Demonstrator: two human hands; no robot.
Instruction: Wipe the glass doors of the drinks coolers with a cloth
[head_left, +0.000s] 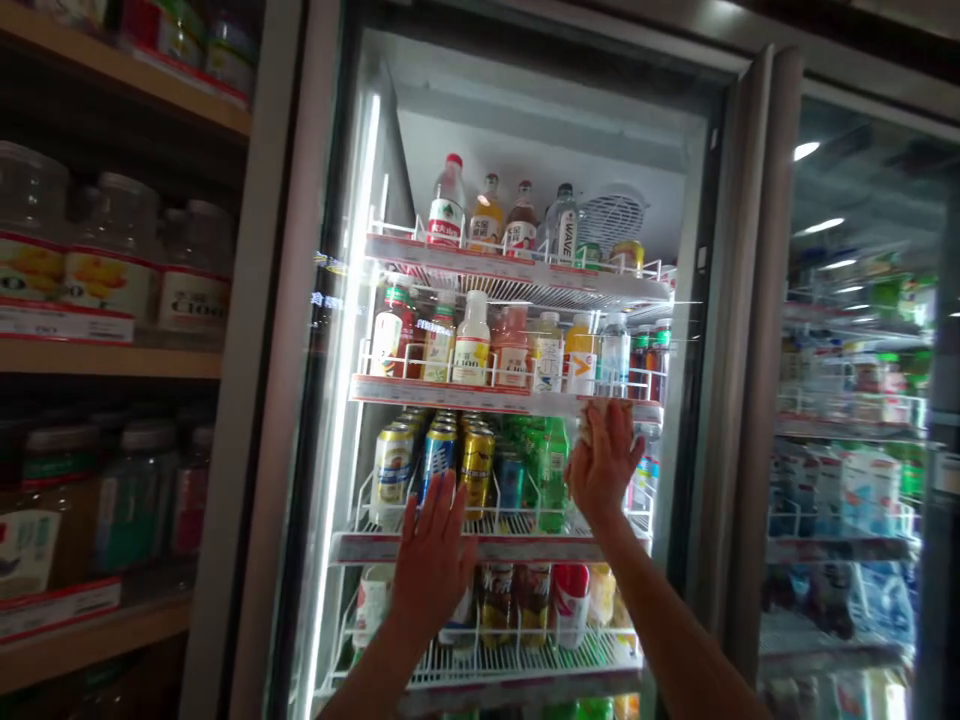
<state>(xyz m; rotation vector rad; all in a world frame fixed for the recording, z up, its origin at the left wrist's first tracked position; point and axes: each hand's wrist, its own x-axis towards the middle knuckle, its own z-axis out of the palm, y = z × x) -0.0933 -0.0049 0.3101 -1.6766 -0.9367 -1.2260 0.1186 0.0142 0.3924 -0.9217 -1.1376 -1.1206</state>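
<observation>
Glass door (540,140): upright directly ahead, framed in metal, with a lit cooler of drinks visible through it; both hands are raised in front of the pane.
Left hand (436,565): released, fingers straight and close together, back of the hand to the viewer; whether the palm meets the glass cannot be told.
Right hand (606,462): farther up and to the right, fingers extended and slightly parted; a pale patch (586,428) shows beside the fingers, too blurred to name, so whether it is grasped cannot be told.
Top shelf: a red-capped bottle (448,205) at left, a WAVE bottle (563,228) to its right, and a round grille (615,213) on the far wall.
Second shelf: a row of bottles, including a white bottle (472,345) left of an orange drink (581,358).
Third shelf: a blue can (439,455) and a gold can (477,465) at left, green bottles (553,465) farther right.
In the way: the glass stands between hands and drinks; the left hand hides part of the lower shelves, the right hand part of the third shelf's right end.
Far left: wooden shelves (165,361) carrying clear jars (110,245).
Right: a second glass door (855,250), with blurred goods behind it.
</observation>
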